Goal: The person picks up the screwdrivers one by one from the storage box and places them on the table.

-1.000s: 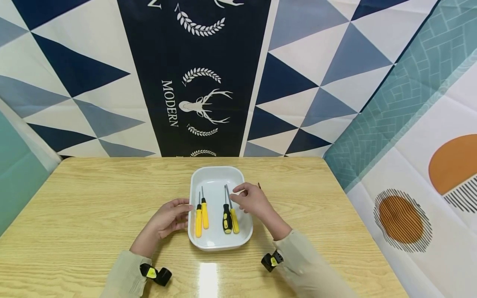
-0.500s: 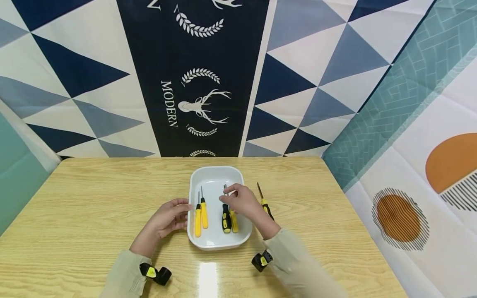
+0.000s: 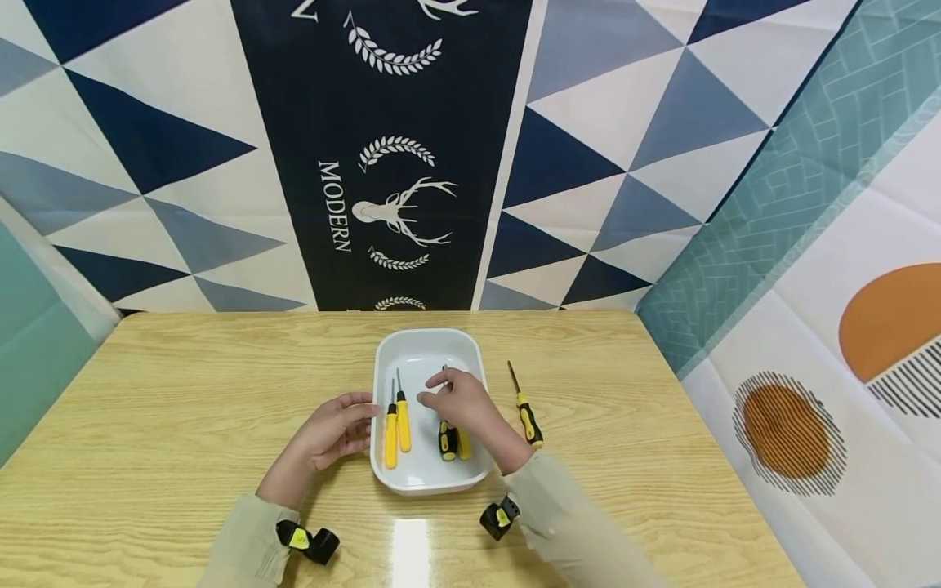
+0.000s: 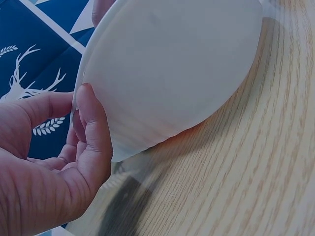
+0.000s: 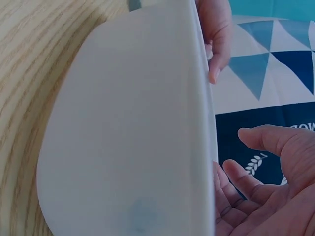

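Note:
In the head view a white tray [image 3: 424, 478] stands on the table with several screwdrivers inside. My left hand [image 3: 340, 429] pinches its left rim, thumb on top and fingers along the outer wall, as the left wrist view shows with the tray wall [image 4: 172, 64]. Over the tray's right half hovers my right hand [image 3: 466, 404], thumb and fingers parted around nothing. Beneath it lie a black-and-yellow screwdriver [image 3: 448, 445] and a yellow screwdriver [image 3: 464, 446], their shafts mostly hidden. Two yellow-handled screwdrivers, one outer [image 3: 391, 441] and one inner [image 3: 403, 425], lie along the left side.
Right of the tray another black-and-yellow screwdriver [image 3: 528, 420] lies on the wooden table [image 3: 184, 392], tip pointing away. Patterned cloth [image 3: 573, 163] hangs behind the table's far edge. Each sleeve carries a small wrist camera, one left [image 3: 316, 543] and one right [image 3: 498, 518].
My right hand has moved left over the tray, uncovering the screwdriver on the table and covering the shafts of the right-hand pair. The left hand keeps its place on the rim.

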